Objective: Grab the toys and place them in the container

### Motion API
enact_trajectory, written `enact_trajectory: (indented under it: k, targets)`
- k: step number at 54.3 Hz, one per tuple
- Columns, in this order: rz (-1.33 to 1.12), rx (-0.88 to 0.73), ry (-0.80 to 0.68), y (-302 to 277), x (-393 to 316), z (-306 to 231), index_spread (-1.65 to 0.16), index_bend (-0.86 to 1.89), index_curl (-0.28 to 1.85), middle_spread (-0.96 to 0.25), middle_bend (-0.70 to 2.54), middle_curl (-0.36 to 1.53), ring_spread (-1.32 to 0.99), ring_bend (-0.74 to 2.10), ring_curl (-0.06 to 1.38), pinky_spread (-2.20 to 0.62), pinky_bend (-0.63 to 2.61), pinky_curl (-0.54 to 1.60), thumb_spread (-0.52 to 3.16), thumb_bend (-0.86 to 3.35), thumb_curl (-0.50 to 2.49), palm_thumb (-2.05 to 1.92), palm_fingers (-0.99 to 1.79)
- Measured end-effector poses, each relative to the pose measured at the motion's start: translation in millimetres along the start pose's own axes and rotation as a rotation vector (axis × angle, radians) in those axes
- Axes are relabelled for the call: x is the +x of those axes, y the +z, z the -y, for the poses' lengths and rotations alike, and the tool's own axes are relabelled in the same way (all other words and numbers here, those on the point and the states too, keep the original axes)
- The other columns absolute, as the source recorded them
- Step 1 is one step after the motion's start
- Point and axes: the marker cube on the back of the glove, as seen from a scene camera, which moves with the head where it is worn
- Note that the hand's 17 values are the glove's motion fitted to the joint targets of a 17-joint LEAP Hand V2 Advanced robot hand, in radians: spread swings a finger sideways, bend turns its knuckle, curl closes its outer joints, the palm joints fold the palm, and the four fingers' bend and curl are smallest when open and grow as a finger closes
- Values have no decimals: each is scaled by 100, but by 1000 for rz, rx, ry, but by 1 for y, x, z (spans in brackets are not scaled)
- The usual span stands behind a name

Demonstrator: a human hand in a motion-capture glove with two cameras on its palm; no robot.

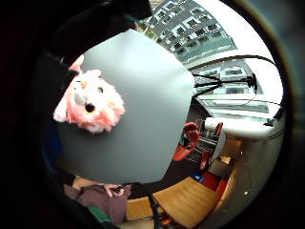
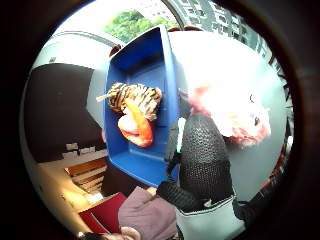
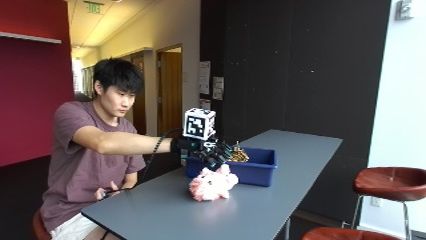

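So here I am at the long grey table (image 3: 266,200), sitting at its near end with my right arm stretched out over it. My black-gloved right hand (image 3: 210,151) hovers just above the fluffy pink plush toy (image 3: 213,184), which sits on the tabletop right beside the blue plastic container (image 3: 256,170). From the outside view the fingers look loosely spread and pointing down toward the plush, not wrapped round anything, so I'm holding nothing. I can't tell for sure whether a fingertip brushes the fur or stays just clear of it.

From the thumb side of my palm, one gloved finger (image 2: 202,150) sticks out straight in front of the camera, with the pink toy (image 2: 235,117) lying on the grey surface just past it and the blue bin (image 2: 145,55) next to that. Inside the bin there's already a tiger-striped plush toy (image 2: 135,97) with an orange plush piece (image 2: 137,127) lying against it on the bin floor.

The little-finger side shows the pink plush (image 1: 90,102) face-on, white snout and dark eyes, sitting near one edge of the grey tabletop (image 1: 143,119).

Two red-brown stools (image 3: 393,182) stand beside the far side of the table. My bare left hand is down by my lap.
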Motion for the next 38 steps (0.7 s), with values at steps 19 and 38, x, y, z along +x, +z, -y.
enact_trajectory:
  k: [19, 38]
  targets:
    - [6, -134, -26, 82, 6, 15, -15, 1, 17, 3, 13, 30, 1, 31, 38, 4, 83, 36, 142, -1, 29, 4, -31]
    - [-36, -58, -21, 101, 9, 30, -18, 5, 12, 3, 13, 26, 0, 45, 42, 3, 99, 39, 130, 0, 33, 16, -8]
